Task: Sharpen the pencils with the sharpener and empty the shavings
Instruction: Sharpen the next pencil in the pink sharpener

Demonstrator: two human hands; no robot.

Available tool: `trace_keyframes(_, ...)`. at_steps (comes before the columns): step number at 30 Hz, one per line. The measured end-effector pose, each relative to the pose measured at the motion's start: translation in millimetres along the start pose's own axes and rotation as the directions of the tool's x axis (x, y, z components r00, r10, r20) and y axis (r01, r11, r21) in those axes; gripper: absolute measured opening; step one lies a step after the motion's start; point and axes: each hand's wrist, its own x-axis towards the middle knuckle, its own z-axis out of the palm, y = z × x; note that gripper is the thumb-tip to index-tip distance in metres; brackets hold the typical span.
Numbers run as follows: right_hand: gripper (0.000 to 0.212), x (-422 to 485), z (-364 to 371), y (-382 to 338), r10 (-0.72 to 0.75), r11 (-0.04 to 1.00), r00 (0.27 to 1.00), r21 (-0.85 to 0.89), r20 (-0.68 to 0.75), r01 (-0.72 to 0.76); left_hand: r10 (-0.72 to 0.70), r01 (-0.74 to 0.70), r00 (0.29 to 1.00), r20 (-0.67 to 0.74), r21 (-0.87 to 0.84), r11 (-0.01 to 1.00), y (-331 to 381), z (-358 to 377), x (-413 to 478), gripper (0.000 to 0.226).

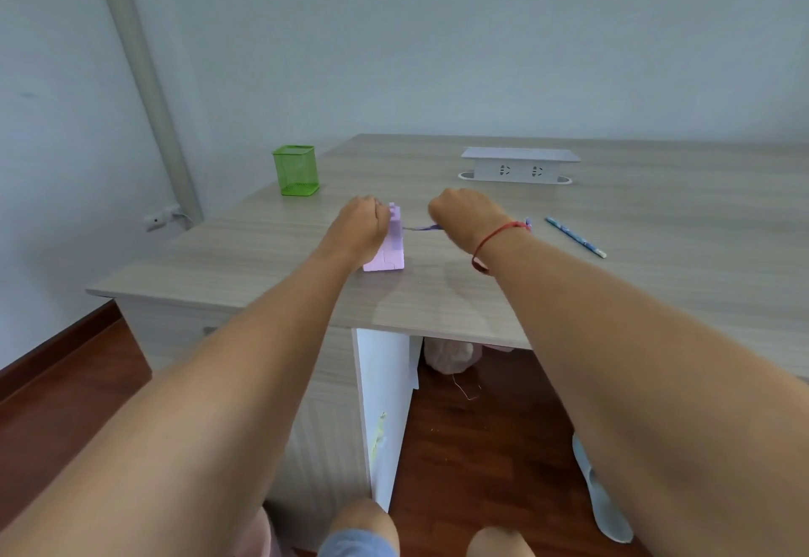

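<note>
- Sharpener (387,250): a light purple box that stands upright on the wooden desk (656,250), near the desk's front edge.
- The left hand (361,223) sits on the left side of the sharpener. Its fingers are curled over the top and hold the box tight.
- The right hand (464,215) is just to the right of the sharpener. It is closed in a fist around a purple pencil (422,228).
- The purple pencil lies flat and its tip goes into the right side of the sharpener. Its other end pokes out past the wrist.
- A red string bracelet (494,237) is tied around the right wrist.
- A blue pencil (575,237) lies flat on the desk, far to the right of the sharpener. No hand touches it.
- A green mesh pencil cup (296,170) stands behind the sharpener and to its left, at the desk's edge.
- A white socket box (518,164) sits behind the sharpener and to its right.
- A grey slipper (602,491) lies on the brown floor, below and right of the sharpener.
</note>
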Motion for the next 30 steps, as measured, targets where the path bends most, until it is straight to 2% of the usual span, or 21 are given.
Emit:
trace_keyframes(6,0.021,-19.6,7.1,46.6,0.217,0.968,0.975,0.116,0.046,-0.221,0.004,-0.003,1.000,-0.020,0.016,1.000,9.3,10.1,5.4,0.032)
trace_keyframes(10,0.018,-11.6,28.9,41.5,0.264,0.925,0.959,0.255,0.101,-0.282,0.027,-0.032,0.994,-0.108,-0.040,0.999,13.0,22.8,2.5,0.027)
trace_keyframes(14,0.005,2.1,47.5,36.7,0.366,0.823,0.918,0.406,0.154,-0.397,0.051,-0.064,0.976,-0.213,-0.056,0.996,10.3,33.0,4.0,0.037)
trace_keyframes(18,0.040,9.2,66.1,36.5,0.482,0.708,0.854,0.487,0.197,-0.512,0.086,-0.099,0.922,-0.378,-0.015,0.995,9.6,43.1,2.0,0.045)
trace_keyframes(20,0.035,10.9,72.7,38.5,0.520,0.670,0.828,0.502,0.209,-0.547,0.103,-0.113,0.904,-0.415,0.000,0.994,8.1,47.2,6.1,0.054)
trace_keyframes(22,0.010,12.7,79.2,42.2,0.546,0.633,0.804,0.513,0.235,-0.580,0.115,-0.121,0.897,-0.427,0.014,0.993,6.7,50.9,11.7,0.056)
trace_keyframes(25,0.022,14.2,87.0,46.6,0.561,0.619,0.788,0.503,0.255,-0.603,0.137,-0.139,0.885,-0.445,0.027,0.990,6.6,55.0,14.9,0.053)
trace_keyframes(30,0.023,13.9,87.6,49.7,0.561,0.628,0.795,0.508,0.231,-0.590,0.133,-0.142,0.888,-0.441,0.014,0.990,5.6,55.7,14.8,0.053)
